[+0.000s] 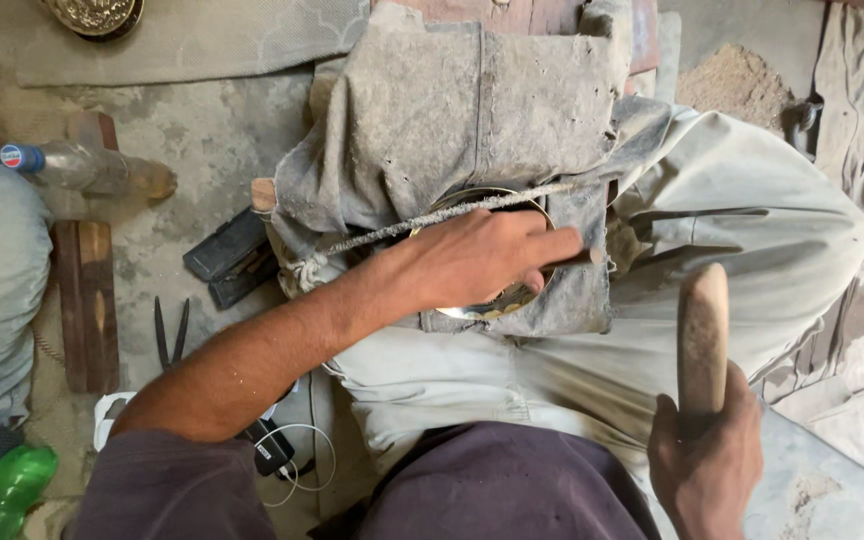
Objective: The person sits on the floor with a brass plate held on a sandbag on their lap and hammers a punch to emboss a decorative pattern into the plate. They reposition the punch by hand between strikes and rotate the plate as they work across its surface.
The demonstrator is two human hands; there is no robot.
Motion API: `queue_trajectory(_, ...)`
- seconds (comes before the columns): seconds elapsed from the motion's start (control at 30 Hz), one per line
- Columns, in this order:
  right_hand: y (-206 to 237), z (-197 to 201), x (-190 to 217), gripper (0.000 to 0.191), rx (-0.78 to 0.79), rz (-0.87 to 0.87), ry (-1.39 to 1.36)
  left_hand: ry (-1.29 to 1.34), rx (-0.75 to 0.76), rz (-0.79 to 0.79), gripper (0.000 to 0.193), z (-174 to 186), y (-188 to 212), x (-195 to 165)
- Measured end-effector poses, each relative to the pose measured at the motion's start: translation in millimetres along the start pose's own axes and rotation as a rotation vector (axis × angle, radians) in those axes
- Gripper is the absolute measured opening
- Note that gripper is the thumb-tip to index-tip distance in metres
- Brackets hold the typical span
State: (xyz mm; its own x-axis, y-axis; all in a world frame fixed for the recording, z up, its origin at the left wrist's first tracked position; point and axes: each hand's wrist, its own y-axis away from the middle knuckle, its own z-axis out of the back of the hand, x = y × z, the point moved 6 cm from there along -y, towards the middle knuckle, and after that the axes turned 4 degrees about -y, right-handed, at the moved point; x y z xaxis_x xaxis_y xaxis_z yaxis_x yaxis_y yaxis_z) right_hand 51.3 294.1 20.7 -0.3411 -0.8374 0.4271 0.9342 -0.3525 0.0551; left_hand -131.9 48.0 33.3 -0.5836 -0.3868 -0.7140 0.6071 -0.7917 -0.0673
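Floor, left edge: green plastic bottle (4, 490), clear bottle (82, 168), wooden plank (87, 300), small pliers (170, 332) lying loose.
Left hand (477, 258): reaches across the lap, fingers bent down onto a round brass plate (500, 300), pinning a thin tool whose tip I can't make out.
Plate: sits on dusty grey cloth (452, 110) over the knees, a thin rod (432, 220) crossing its top edge.
Handling: looks thin, stiff, easily dented; likely best steadied flat by its rim.
Right hand (704, 455): fist wrapped tight around a wooden mallet handle (702, 335), raised upright beside the thigh.
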Motion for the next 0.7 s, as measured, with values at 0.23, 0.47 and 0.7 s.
queue_trajectory(0.23,0,8,8,0.067,-0.039,-0.056,-0.576,-0.125,0.155,0.021,0.038,-8,-9,-7)
queue_trajectory(0.47,-12,7,27,0.067,-0.078,0.005,-0.207,-0.145,0.070,-0.037,0.041,-1,-1,-13)
queue_trajectory(0.7,-35,15,58,0.063,-0.004,0.149,0.020,-0.059,0.004,0.086,0.037,-6,12,2)
